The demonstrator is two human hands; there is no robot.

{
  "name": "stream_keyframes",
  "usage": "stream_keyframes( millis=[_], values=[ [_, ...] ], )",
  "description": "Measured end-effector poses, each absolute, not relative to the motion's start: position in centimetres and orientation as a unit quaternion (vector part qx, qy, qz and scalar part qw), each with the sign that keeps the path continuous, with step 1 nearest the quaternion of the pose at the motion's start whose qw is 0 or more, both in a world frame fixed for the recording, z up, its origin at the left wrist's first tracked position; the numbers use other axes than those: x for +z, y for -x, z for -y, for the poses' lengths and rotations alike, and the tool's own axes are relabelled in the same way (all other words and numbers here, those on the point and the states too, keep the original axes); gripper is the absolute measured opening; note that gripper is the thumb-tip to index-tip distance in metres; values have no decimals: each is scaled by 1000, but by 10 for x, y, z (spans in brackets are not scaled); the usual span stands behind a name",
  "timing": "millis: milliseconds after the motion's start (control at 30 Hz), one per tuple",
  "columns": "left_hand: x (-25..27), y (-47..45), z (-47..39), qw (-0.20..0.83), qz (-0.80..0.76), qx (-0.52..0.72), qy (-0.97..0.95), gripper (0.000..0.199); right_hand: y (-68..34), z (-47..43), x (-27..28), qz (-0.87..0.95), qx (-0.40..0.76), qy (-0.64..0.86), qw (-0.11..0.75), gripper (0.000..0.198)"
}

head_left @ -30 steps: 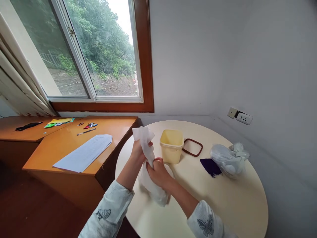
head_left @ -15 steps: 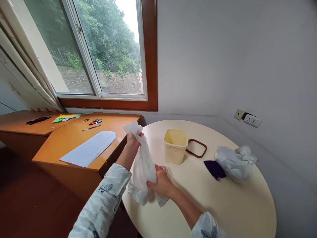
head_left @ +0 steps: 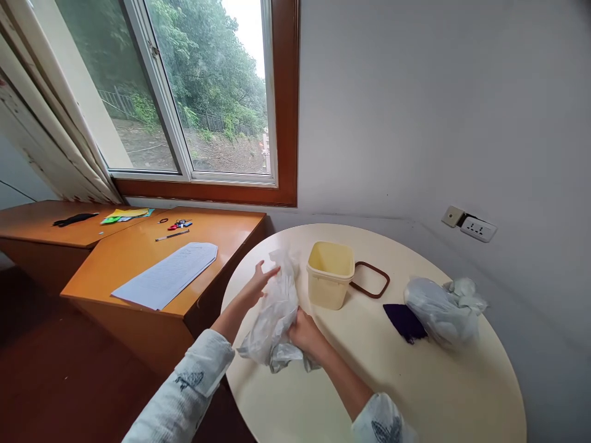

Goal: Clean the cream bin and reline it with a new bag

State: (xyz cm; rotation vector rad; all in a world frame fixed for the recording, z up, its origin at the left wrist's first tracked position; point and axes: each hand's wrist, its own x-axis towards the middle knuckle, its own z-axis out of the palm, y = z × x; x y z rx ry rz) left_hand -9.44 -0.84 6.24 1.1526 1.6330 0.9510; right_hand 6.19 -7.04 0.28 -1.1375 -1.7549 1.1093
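Note:
A thin white plastic bag (head_left: 272, 320) lies crumpled near the left side of the round table, its top leaning up toward the back. My left hand (head_left: 258, 284) is beside the upper part of the bag, fingers spread apart, with no grip on it. My right hand (head_left: 305, 331) is closed on the bag's right side, lower down; the fingertips are hidden in the folds. Just beyond my hands stands an open pale yellow square tub (head_left: 329, 277). A brown rounded-square ring (head_left: 370, 280) lies flat against its right side.
To the right on the cream round table (head_left: 415, 394) are a dark purple cloth (head_left: 402, 321) and a tied, filled plastic bag (head_left: 441, 314). A wooden desk (head_left: 138, 258) at left holds papers (head_left: 168, 274), a pen (head_left: 172, 235) and small items. The wall carries a socket (head_left: 479, 228).
My left hand has let go of the bag's top and opened its fingers. The bag has sunk lower onto the table. My right hand keeps its hold.

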Motion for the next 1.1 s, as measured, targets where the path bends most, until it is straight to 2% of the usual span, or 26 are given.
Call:
stream_keyframes(
  millis=[200, 367, 500, 800, 900, 1100],
  values=[
    [29, 69, 11, 285, -683, 208, -640, 62, -57, 73, 16, 724, 425, 423, 341, 38],
    [-1, 75, -2, 188, -687, 111, -693, 51, -76, 79, 23, 767, 343, 426, 337, 22],
    [-12, 87, -18, 133, -695, 84, -702, 48, -101, 79, 24, 772, 278, 442, 363, 24],
    [-19, 110, -53, 88, -663, 87, -738, 41, -136, 64, -1, 701, 241, 495, 453, 20],
    [-19, 118, -65, 86, -657, 101, -742, 34, -140, 60, -7, 681, 261, 506, 461, 17],
    [-16, 133, -87, 120, -638, 117, -751, 33, -140, 59, -12, 659, 293, 519, 459, 15]
  ],
)
